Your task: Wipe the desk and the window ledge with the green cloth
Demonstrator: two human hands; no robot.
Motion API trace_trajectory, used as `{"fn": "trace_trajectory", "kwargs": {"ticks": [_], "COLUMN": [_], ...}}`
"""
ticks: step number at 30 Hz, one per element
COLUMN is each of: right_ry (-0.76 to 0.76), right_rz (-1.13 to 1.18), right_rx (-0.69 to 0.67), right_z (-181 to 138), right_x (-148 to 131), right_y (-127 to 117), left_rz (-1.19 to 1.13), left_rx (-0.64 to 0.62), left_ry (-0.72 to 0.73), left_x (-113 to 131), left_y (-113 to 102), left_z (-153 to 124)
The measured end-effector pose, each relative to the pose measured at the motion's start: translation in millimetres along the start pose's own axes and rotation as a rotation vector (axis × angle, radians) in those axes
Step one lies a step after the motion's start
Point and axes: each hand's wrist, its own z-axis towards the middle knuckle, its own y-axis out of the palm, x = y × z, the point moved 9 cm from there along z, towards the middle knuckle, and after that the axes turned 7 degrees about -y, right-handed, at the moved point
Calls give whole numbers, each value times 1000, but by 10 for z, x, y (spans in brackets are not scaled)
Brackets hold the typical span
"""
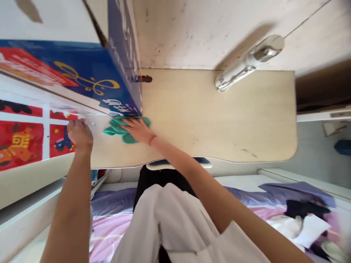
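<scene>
A green cloth [117,128] lies on a pale wooden desk top [214,117], against the lower corner of a big blue box [90,78]. My right hand [138,130] rests flat on the cloth with its fingers stretched out, pressing it onto the wood; a red band circles that wrist. My left hand [80,134] is curled closed at the bottom edge of the blue box, where the box meets a red and white printed carton [24,135]. What its fingers grip is hidden.
A silvery cylinder-shaped object [248,62] lies at the desk's back edge near the wall. A dark open compartment [323,91] sits to the right. Below the desk edge are my light trousers and bedding in purple and pink [287,208].
</scene>
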Motion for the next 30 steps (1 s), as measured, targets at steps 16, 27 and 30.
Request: {"fn": "trace_trajectory", "kwargs": {"ticks": [16,27,30], "right_ry": [853,361,287], "right_rz": [-79,-96,-113], "right_rx": [158,196,186], "right_z": [-2211,339,199], "right_x": [1346,2109,2430], "right_y": [-184,-1042,-1214], "left_rz": [-223,-632,-785], "left_rx": [342,233,56], "left_ry": [175,786,768], "left_x": [30,1967,2531], "left_y": [-31,-34,206], "left_z": [-755,-2554,-2455]}}
